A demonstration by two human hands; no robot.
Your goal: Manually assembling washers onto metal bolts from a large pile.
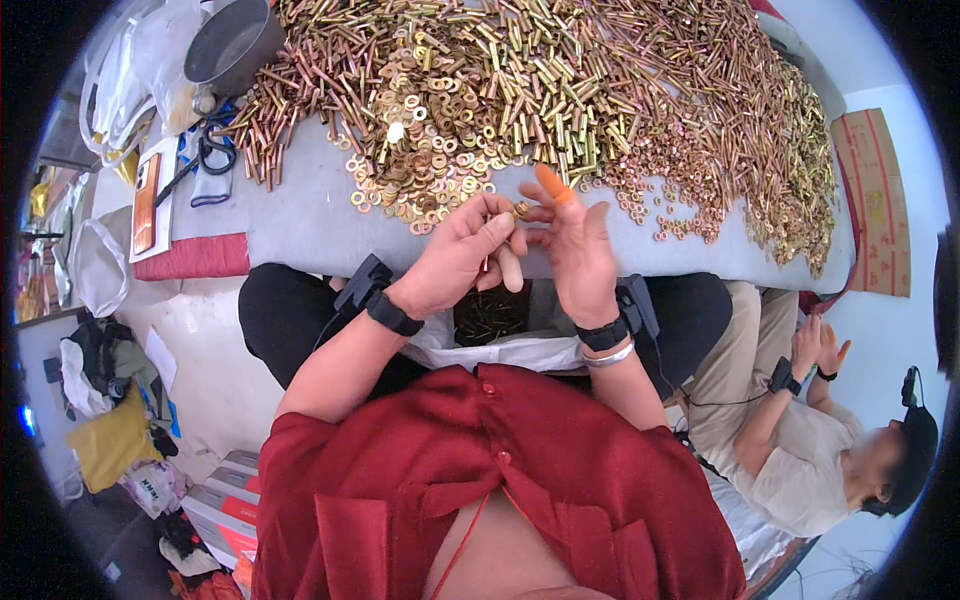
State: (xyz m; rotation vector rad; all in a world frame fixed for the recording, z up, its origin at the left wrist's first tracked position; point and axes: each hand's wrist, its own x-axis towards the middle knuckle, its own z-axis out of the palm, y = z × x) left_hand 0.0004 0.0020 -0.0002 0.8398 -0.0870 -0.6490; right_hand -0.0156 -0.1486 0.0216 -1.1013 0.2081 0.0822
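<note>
My left hand [462,250] is closed in a pinch above the table's front edge. Its fingers hide what they hold, and one finger wears a cream finger cot [510,270]. Close beside it on the right is my right hand [582,245], fingers apart and pointing toward the left one. An orange finger cot [553,184] covers one of its fingers. A small brass-coloured washer [521,208] shows between the two hands' fingertips; which hand bears it I cannot tell. Just beyond lie a heap of flat washers [425,160] and many gold metal sleeves [545,125].
Small nuts or rings [670,200] spread at right. At the table's left are a dark metal bowl [235,48], black-handled scissors [205,155] and an orange phone [146,203]. A lined container [490,315] stands between my knees. A person [800,450] works on the right.
</note>
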